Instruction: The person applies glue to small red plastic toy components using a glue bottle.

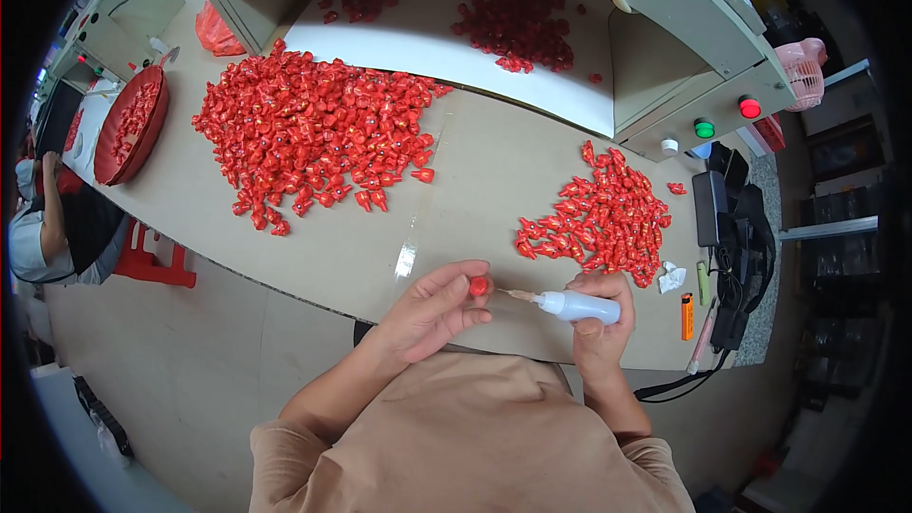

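Between the thumb and fingertips of my left hand [429, 312] is a small round red plastic piece [479, 286]. My right hand [605, 328] is wrapped round a pale squeeze bottle [581, 307] lying nearly level, its narrow brownish nozzle [518, 294] pointing left. The nozzle's thin tip comes up to the red piece; whether it touches, I cannot tell. Ahead of my left hand spreads a large heap of small red plastic parts [313, 128]. Beyond my right hand lies a smaller pile of longer red figure-like parts [608, 214].
A grey box-shaped machine [655, 95] stands behind the piles, with more red parts on its white bed [418, 43]. At right lie an orange lighter [687, 316], crumpled tissue [672, 277] and black cables [736, 275]. Far left, a person [57, 218] sits near a red basket [133, 123].
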A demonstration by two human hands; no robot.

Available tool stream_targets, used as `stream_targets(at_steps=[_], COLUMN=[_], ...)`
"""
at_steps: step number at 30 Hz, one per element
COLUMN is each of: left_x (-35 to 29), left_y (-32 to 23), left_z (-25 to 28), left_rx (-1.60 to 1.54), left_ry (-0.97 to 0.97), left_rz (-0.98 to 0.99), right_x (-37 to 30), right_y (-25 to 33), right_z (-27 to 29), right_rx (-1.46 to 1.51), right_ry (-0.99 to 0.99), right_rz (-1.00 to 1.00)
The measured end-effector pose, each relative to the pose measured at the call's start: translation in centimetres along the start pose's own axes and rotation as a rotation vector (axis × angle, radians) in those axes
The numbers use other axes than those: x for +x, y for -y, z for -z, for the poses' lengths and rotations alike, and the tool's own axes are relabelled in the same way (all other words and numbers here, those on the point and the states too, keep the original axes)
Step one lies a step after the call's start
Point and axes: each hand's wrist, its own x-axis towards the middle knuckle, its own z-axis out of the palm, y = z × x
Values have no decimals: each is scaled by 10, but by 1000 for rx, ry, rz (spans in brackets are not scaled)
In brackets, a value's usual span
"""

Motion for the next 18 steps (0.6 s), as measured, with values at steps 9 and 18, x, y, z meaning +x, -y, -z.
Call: stream_targets(at_steps=[9, 18], left_x=[5, 5], left_y=[3, 1], left_z=[8, 5], left_rx=[-213, -172], left_ry=[50, -22], left_rz=[62, 75], right_x=[9, 19], right_y=[3, 0], right_z=[-8, -15], right_rx=[-217, -357], right_ry=[-19, 107], right_rz=[237, 379])
